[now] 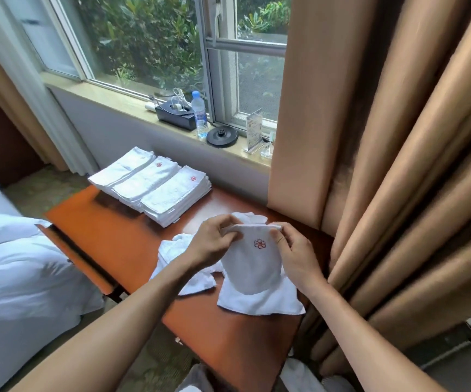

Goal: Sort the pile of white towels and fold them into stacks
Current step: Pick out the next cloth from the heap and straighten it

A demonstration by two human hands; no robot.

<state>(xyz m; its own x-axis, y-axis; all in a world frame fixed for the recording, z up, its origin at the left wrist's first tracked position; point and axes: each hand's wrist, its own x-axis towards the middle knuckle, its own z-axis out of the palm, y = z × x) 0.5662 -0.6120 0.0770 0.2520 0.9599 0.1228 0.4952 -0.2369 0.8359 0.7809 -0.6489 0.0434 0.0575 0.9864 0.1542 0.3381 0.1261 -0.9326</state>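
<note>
A small white towel (252,267) with a red flower emblem hangs above the orange table (115,236). My left hand (214,241) pinches its top left edge and my right hand (293,253) pinches its top right edge. Its lower part drapes onto another white towel (259,302) lying flat. More loose white towels (177,256) lie crumpled behind my left forearm. Three stacks of folded white towels (149,182) stand side by side at the table's far end.
Brown curtains (398,165) hang close on the right. A windowsill (132,107) carries a water bottle (199,114), a black box (175,114) and a black kettle base (222,136). A white bed (16,264) lies to the left.
</note>
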